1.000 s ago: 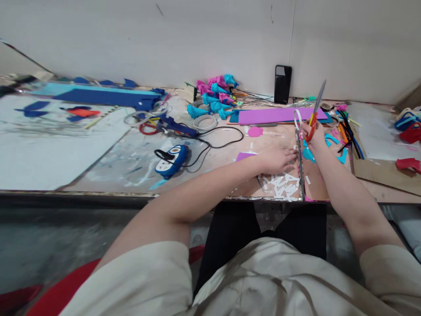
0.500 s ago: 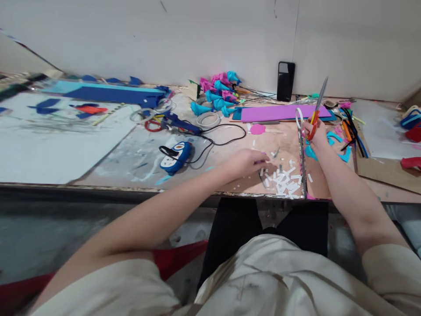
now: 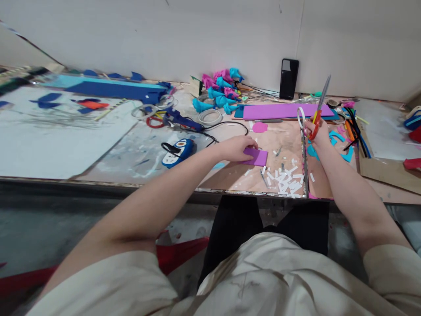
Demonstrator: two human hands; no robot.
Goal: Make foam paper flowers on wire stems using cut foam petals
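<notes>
My left hand [image 3: 239, 148] is closed on the left end of a small purple rectangle [image 3: 259, 158], which looks like foam or card. The piece lies close over the tabletop, part of it hidden under my fingers. In my right hand [image 3: 317, 131] are red-and-yellow-handled scissors [image 3: 324, 98], blade tips pointing up. A thin white ring [image 3: 300, 118], which looks like a roll of tape, is also at the fingers of that hand. Small white strips [image 3: 287, 182] lie scattered between my hands, and a pink cutout [image 3: 259, 127] rests beyond my left hand.
At the back lie a long purple sheet [image 3: 286, 111] and pink and blue flower-like shapes [image 3: 215, 98]. A phone [image 3: 288, 79] leans against the wall. Left of my hand are a blue power strip [image 3: 177, 153] and a glue gun [image 3: 182, 120] with its black cord.
A purple rectangle now shows in my left hand, flat toward the table, where only a sliver showed before. My left hand has shifted up and left. The right hand still holds the scissors.
</notes>
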